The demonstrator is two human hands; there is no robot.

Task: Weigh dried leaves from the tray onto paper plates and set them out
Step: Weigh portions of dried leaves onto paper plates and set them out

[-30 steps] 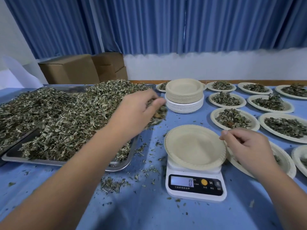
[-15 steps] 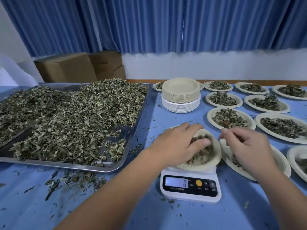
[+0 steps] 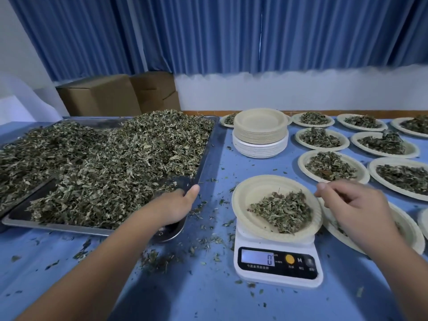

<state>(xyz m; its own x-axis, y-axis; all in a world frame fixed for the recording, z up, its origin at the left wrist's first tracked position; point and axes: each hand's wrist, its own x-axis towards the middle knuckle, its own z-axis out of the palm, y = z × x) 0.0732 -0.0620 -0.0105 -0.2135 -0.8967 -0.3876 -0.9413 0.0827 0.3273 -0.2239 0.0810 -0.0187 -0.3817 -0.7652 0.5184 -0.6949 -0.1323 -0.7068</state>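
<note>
While the round beige paper plate (image 3: 254,193) sits part-filled on the white digital scale (image 3: 278,273), the steel tray (image 3: 205,158) of dried leaves (image 3: 120,163) lies left of it under the nearer left hand (image 3: 178,205), fingers hidden; the right hand (image 3: 354,205) hovers right, loosely curled.

Only the thumb of the left hand (image 3: 176,205) shows at the near corner of the tray (image 3: 206,154); its fingers are hidden under the hand and the dried leaves (image 3: 115,163). The tray's left end runs out of frame. The right hand (image 3: 354,205) covers much of a paper plate (image 3: 407,230), and whether its fingertips touch the loaded plate (image 3: 250,193) cannot be told. That plate hides the top of the scale (image 3: 275,267), whose small print is unreadable. A far plate (image 3: 228,120) sits half-hidden behind the stack of plates (image 3: 260,135). An edge plate (image 3: 424,220) is cut off at right.
</note>
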